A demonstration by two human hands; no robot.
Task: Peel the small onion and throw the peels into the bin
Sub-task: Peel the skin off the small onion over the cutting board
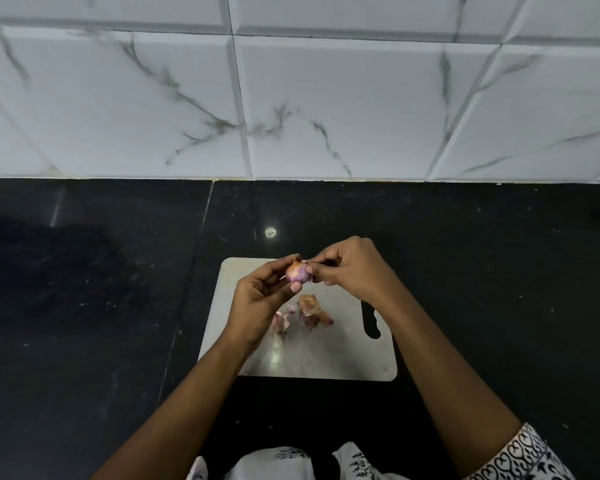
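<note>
Pink, papery peels [305, 315] lie loose on the grey board [343, 362], probably light and brittle. Just above, the left hand [257, 303] cups the small onion [297, 272], curled round it; the right hand [354, 268] pinches skin at its top. Bared flesh looks slippery, so hold its sides.

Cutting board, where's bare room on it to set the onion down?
The cutting board is bare along its front edge, below the peels. The counter right of the handle slot is bare too. Crowded: mid-board, where peels lie and the left hand and right hand hold the onion.
</note>
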